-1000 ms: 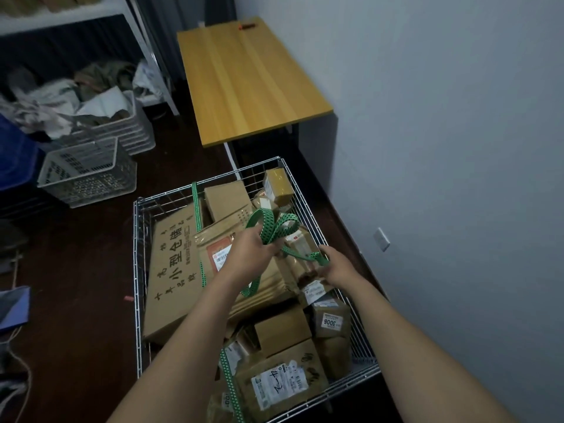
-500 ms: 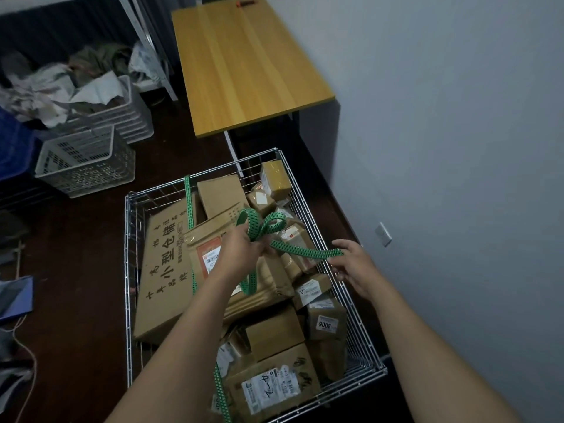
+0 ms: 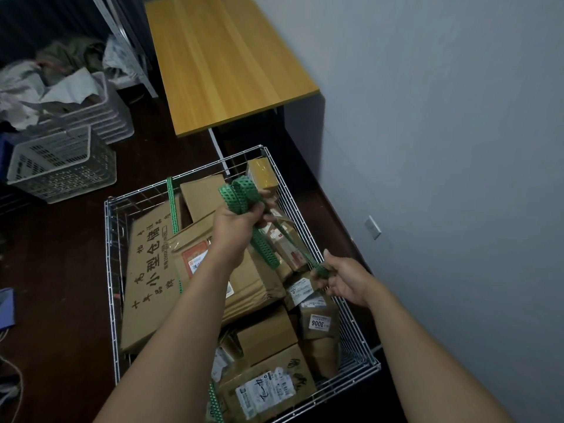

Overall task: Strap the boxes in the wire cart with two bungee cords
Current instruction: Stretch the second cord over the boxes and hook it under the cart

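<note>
The wire cart (image 3: 106,239) on the floor is packed with several brown cardboard boxes (image 3: 146,270) and paper parcels. One green bungee cord (image 3: 172,209) runs from the far rim over the big box towards the near rim. My left hand (image 3: 238,221) grips a bundle of a second green bungee cord (image 3: 244,190) above the boxes. A strand of that cord stretches down to my right hand (image 3: 341,279), which pinches its end at the cart's right rim.
A wooden table (image 3: 225,62) stands beyond the cart against the grey wall. White plastic baskets (image 3: 61,166) with cloth and paper sit on the dark floor at the left. A wall socket (image 3: 374,227) is low on the wall at the right.
My left hand has lifted the cord bundle higher and farther. My right hand has drawn the cord's end back to the cart's right rim, so the strand runs steeper.
</note>
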